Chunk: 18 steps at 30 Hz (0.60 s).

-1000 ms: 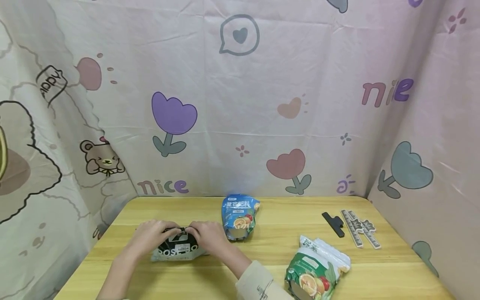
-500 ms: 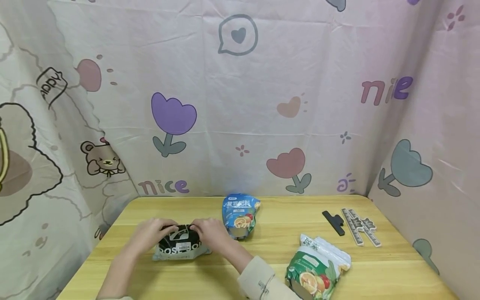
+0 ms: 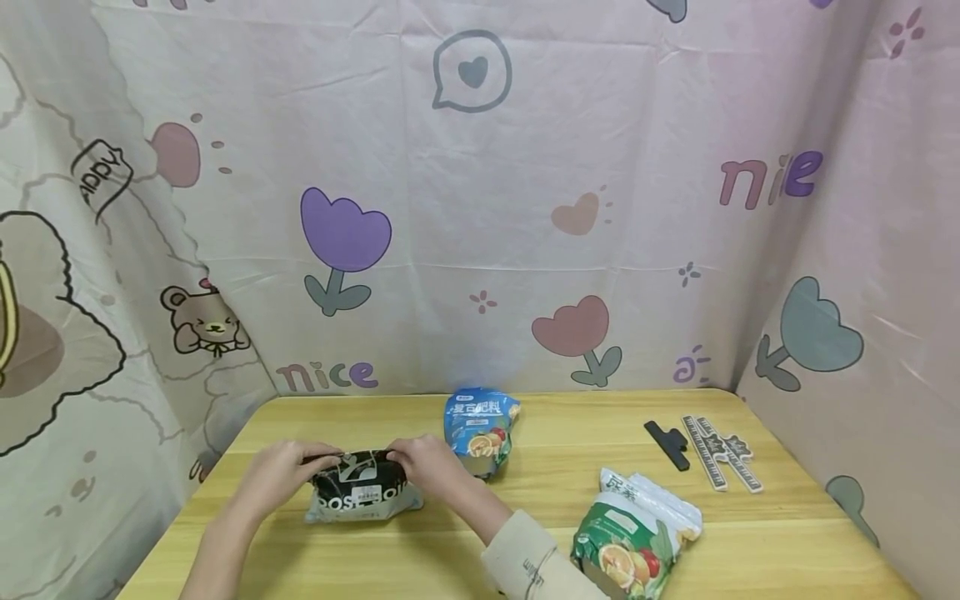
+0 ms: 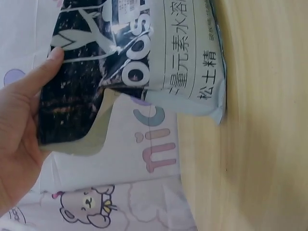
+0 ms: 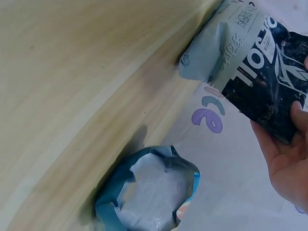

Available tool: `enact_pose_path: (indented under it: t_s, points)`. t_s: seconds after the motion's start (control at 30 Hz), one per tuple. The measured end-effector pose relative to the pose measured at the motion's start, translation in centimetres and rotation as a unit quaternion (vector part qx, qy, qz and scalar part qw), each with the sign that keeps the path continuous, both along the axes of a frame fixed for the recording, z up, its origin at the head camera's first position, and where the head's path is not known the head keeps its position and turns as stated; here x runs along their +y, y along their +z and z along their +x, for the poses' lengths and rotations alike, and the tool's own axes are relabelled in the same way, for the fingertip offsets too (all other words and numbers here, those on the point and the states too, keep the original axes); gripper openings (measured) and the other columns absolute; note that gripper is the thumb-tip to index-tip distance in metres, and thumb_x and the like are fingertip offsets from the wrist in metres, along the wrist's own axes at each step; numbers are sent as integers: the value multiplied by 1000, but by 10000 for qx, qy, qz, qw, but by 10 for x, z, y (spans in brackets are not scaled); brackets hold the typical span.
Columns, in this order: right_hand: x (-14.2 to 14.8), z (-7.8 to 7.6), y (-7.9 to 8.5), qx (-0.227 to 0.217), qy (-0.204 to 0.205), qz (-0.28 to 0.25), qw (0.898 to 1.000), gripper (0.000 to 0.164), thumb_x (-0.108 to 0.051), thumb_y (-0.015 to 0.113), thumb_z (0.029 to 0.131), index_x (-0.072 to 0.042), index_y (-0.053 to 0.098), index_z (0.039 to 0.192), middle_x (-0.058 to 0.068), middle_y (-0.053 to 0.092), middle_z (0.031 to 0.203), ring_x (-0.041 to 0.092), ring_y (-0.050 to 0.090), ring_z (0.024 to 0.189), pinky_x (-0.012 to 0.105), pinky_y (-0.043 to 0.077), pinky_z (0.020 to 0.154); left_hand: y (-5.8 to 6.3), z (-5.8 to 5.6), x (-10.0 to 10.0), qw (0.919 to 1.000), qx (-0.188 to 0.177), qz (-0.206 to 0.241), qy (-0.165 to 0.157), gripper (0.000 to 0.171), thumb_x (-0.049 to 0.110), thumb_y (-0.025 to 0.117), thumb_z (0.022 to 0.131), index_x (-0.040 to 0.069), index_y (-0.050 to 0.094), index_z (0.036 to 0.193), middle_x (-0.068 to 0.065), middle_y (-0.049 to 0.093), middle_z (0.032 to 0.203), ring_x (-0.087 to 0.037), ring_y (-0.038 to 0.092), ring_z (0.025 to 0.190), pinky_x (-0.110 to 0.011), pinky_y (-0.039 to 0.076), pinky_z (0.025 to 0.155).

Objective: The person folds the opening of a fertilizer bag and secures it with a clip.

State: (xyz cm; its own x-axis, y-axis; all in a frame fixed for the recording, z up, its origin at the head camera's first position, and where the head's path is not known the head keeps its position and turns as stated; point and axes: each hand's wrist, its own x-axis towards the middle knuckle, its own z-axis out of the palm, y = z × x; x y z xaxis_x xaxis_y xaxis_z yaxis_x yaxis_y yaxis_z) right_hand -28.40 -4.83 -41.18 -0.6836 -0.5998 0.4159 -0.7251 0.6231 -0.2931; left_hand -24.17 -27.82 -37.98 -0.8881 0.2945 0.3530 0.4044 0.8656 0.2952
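Note:
A black and pale grey plastic bag (image 3: 363, 496) with white lettering stands on the table, left of the middle. My left hand (image 3: 285, 475) pinches its top left corner, thumb on the front in the left wrist view, where the black upper part (image 4: 72, 96) is drawn out flat. The top right corner is pinched by my right hand (image 3: 427, 467), whose thumb lies on the black film in the right wrist view. Between both hands the top edge stretches sideways. Just behind the right hand is a blue bag (image 3: 477, 429) with fruit pictures.
A green and white bag (image 3: 633, 533) leans at the front right of the wooden table (image 3: 510, 567). Farther right lie a black clip (image 3: 667, 446) and two ruler-patterned flat pieces (image 3: 720, 454). A patterned curtain (image 3: 465, 225) hangs behind and along both sides.
My hands have moved apart along the bag's top edge, the left one outward to the left. More of the black upper part shows between them. The other bags and the clips have stayed put.

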Motion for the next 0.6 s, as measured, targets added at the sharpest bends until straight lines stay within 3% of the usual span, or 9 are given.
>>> enact_pose_path:
  t_s: [0.17,0.33,0.43,0.53,0.6]
  points:
    - [4,-1,0,-210,24,-93,9997,17,-17,57,92,-10,70,100,-2,68,92,6,63,82,14,47,70,-3,3,-13,9975,-334,559,287,16,26,66,85,16,73,96,-4,68,95,-29,62,91,-51,45,81]
    - [9,-3,-1,-182,-34,-136,9997,15,-17,58,91,-10,71,98,-2,69,89,5,63,79,14,48,67,-10,4,-24,9894,-533,1298,381,18,24,68,83,12,72,97,-7,67,97,-26,63,87,-44,49,73]
    - [10,-4,-1,-156,-17,-158,9998,15,-17,58,91,-10,71,97,-3,69,88,4,62,77,14,47,65,-16,4,-28,9754,-854,1954,557,28,31,68,83,10,71,101,-8,66,103,-30,58,97,-46,47,78]
    - [10,-4,-1,-148,-1,-163,9998,15,-18,58,92,-10,71,97,-3,68,87,4,62,76,14,47,65,-22,3,-32,9561,-1098,2600,794,38,37,69,81,7,69,106,-7,64,88,-21,57,77,-38,47,69]
    - [10,-3,-1,-160,6,-170,9997,16,-19,58,92,-11,71,97,-3,68,87,4,62,76,15,47,65,-27,3,-34,9455,-1148,2914,894,42,36,70,81,4,67,108,-2,54,72,-13,45,58,-31,42,55]
